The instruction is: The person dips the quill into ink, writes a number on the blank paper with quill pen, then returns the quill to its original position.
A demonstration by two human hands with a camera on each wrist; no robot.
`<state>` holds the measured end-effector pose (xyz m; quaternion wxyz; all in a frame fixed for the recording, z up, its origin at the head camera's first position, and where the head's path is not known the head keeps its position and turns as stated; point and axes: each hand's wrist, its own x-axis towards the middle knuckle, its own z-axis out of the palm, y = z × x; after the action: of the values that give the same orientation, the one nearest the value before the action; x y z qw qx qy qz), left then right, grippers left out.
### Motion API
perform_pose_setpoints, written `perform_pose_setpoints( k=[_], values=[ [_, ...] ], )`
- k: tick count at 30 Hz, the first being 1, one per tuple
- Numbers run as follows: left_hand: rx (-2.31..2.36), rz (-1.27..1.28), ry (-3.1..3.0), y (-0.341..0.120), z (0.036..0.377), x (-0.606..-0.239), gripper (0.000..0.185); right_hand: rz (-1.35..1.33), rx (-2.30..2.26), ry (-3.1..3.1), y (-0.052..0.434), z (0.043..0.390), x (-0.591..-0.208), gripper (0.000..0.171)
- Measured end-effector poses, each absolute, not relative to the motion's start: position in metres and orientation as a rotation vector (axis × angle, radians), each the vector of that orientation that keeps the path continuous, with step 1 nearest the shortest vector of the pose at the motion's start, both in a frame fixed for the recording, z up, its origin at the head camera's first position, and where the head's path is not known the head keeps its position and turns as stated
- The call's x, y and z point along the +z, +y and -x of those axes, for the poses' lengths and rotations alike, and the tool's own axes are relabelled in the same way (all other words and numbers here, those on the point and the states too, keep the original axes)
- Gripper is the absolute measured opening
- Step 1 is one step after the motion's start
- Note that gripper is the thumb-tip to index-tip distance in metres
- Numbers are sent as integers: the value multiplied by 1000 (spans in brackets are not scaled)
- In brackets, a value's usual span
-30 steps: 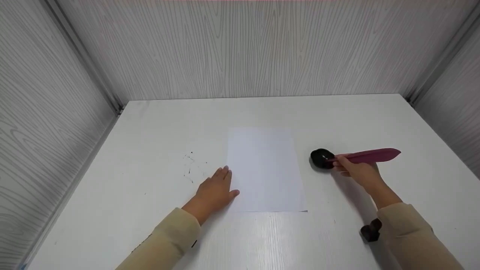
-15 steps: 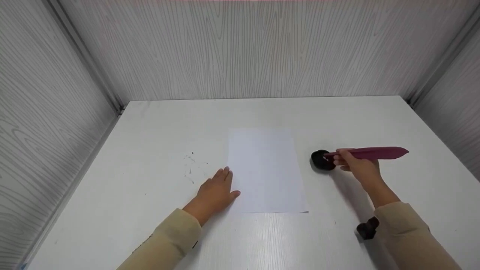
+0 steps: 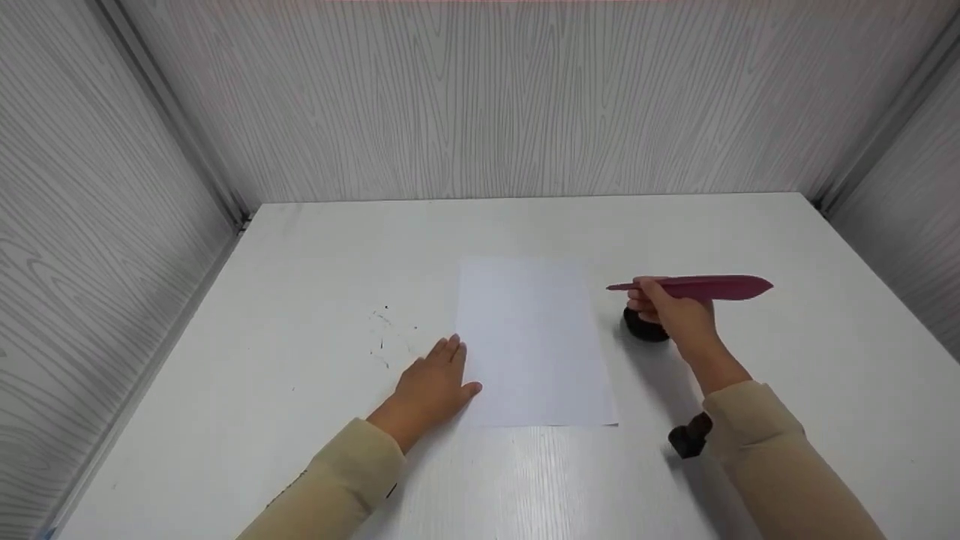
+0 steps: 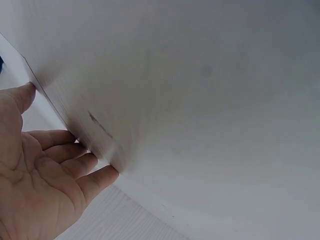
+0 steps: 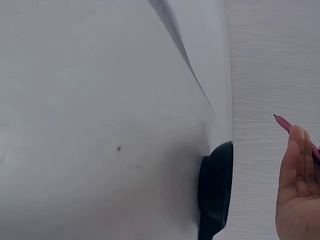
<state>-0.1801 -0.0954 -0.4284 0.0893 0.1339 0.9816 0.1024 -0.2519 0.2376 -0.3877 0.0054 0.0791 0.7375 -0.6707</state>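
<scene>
the left hand (image 3: 427,386) lies open just below and left of the middle of the head view, its fingers together and thumb out, on the left edge of the paper (image 3: 529,337). the right hand (image 3: 679,311), right of centre, pinches the pen (image 3: 712,288) between thumb and fingers; the pen's feathery end points to the right of the frame and its tip to the left, just short of the paper's right edge. in the right wrist view the tip is in the air. under the right hand, partly hidden by it, the black bowl (image 3: 643,326) stands on the desk (image 3: 337,262). both sleeves (image 3: 330,476) are tan, and a small black piece (image 3: 688,436) sits beside the right cuff. dark marks (image 3: 381,341) spot the desk left of the paper. a wood-grain wall (image 3: 510,97) fills the top of the frame.
</scene>
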Motion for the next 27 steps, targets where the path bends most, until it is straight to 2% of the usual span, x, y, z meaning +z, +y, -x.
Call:
perform_pose_setpoints(
  k=[11,21,27],
  values=[
    [312,-395,2925,-95,180,-429,69,-259,-2022,2282,205,262,-391,44],
    [316,-394,2898,-95,180,-426,69,-109,-2028,2301,181,266,-403,41],
    [315,-381,2901,-95,180,-426,69,-114,-2004,2293,168,266,-408,38]
  ],
)
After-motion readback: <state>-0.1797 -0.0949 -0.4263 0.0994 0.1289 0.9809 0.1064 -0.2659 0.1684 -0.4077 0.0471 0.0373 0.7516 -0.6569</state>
